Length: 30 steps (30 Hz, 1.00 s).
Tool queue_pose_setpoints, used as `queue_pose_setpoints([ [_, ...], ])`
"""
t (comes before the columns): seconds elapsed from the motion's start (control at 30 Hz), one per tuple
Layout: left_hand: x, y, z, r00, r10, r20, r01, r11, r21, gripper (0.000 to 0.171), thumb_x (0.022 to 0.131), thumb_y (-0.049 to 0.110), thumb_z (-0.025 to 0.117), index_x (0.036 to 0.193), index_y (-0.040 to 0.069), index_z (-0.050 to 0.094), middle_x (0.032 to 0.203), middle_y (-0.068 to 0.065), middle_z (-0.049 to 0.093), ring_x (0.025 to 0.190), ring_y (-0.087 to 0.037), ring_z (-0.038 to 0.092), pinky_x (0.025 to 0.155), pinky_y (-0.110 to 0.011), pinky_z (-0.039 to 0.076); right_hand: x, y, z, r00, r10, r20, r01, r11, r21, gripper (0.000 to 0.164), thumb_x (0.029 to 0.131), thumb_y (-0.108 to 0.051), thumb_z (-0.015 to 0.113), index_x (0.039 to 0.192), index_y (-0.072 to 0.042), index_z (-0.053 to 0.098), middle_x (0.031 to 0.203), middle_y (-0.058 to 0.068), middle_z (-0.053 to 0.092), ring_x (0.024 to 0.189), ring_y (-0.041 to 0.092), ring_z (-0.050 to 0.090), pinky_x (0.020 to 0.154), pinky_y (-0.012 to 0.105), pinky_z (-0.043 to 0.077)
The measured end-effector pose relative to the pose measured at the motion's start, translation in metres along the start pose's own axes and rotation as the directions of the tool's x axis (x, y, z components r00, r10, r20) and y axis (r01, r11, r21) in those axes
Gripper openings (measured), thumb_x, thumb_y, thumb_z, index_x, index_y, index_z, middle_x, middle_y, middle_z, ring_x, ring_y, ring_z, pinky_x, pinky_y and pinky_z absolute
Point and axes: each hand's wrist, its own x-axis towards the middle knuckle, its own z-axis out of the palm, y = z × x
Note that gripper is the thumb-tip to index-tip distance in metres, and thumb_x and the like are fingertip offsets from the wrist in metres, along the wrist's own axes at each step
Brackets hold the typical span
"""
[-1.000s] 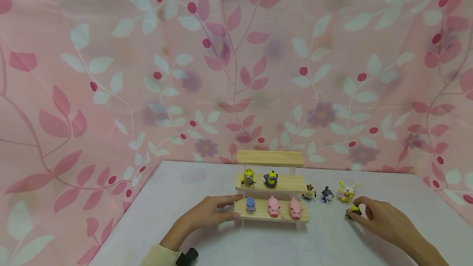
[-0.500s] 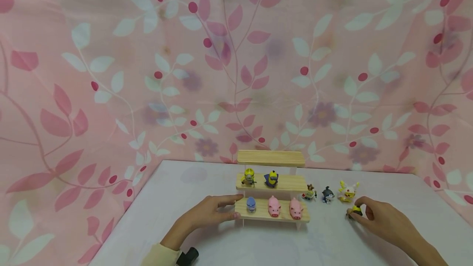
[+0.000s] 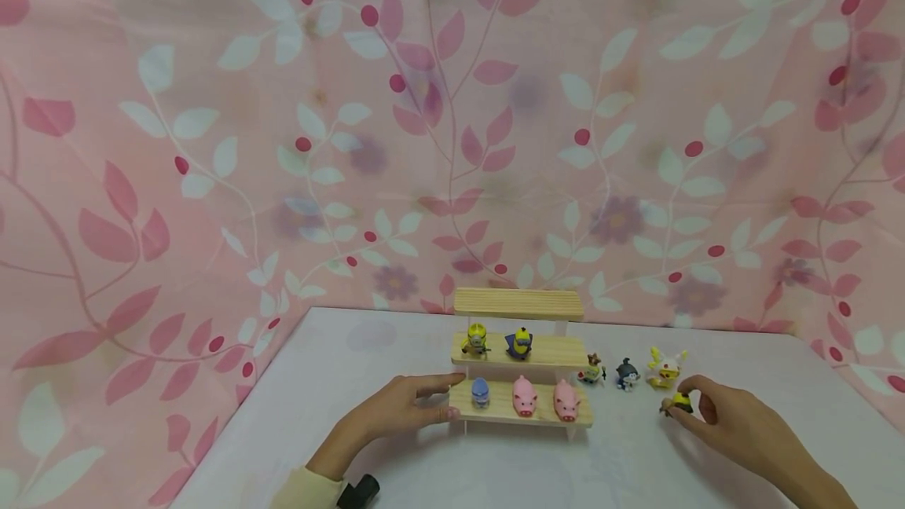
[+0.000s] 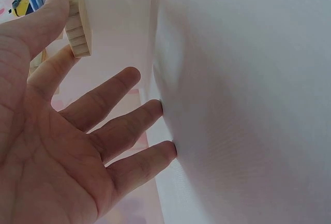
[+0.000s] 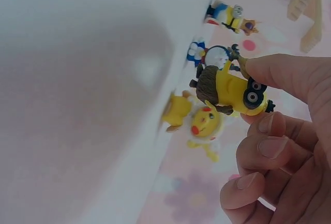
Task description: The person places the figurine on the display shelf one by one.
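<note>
My right hand (image 3: 738,419) pinches a yellow minion figurine (image 3: 681,402) between thumb and index finger, low over the right of the table. The right wrist view shows the minion (image 5: 235,90) with goggle eyes and a brown skirt. My left hand (image 3: 399,411) holds the left end of a tiered wooden display shelf (image 3: 555,350); in the left wrist view thumb and index finger take the board's end (image 4: 78,38), and other fingers reach toward the white surface. The lower tier bears a blue figurine (image 3: 480,393) and two pink pigs (image 3: 524,396). Two minions (image 3: 519,343) stand on the middle tier.
Right of the shelf stand a small figurine with a brown top (image 3: 591,369), a dark-hooded figurine (image 3: 626,375) and a white-and-yellow figurine (image 3: 665,368). A white-covered table (image 3: 396,344) lies beneath. Pink floral cloth (image 3: 452,140) hangs behind.
The minion in my right hand has tilted slightly, its lower end turning a little to the left. My left hand and the shelf stay in place.
</note>
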Motion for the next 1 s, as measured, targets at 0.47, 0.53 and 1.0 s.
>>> queue_pose_setpoints([
  [0.47, 0.0, 0.0, 0.001, 1.0, 0.01, -0.005, -0.01, 1.0, -0.013, 0.059, 0.092, 0.054, 0.064, 0.145, 0.03, 0.052, 0.14, 0.0, 0.056, 0.123, -0.02, 0.057, 0.101, -0.054, 0.043, 0.0, -0.028, -0.017, 0.977, -0.116, -0.179, 0.118, 0.993, 0.001, 0.028, 0.08, -0.036, 0.083, 0.099, -0.025, 0.066, 0.059, -0.016, 0.033, 0.049, -0.001, 0.027, 0.046, 0.021, 0.023],
  [0.53, 0.0, 0.001, 0.001, 1.0, 0.01, -0.006, -0.01, 1.0, -0.011, 0.059, 0.092, 0.054, 0.064, 0.145, 0.03, 0.053, 0.139, -0.001, 0.057, 0.123, -0.021, 0.057, 0.101, -0.054, 0.043, 0.0, -0.032, -0.019, 0.97, -0.136, -0.202, 0.14, 0.99, 0.005, 0.028, 0.079, -0.034, 0.084, 0.099, -0.025, 0.066, 0.059, -0.017, 0.032, 0.049, -0.001, 0.026, 0.046, 0.02, 0.023],
  [1.0, -0.001, 0.002, 0.001, 1.0, 0.016, -0.011, -0.016, 1.0, -0.003, 0.058, 0.092, 0.053, 0.065, 0.144, 0.03, 0.053, 0.139, -0.002, 0.057, 0.123, -0.023, 0.057, 0.101, -0.054, 0.043, 0.009, -0.056, -0.029, 0.957, -0.176, -0.231, 0.182, 0.983, 0.005, 0.03, 0.081, -0.038, 0.082, 0.103, -0.024, 0.067, 0.06, -0.017, 0.033, 0.049, -0.001, 0.028, 0.045, 0.02, 0.024],
])
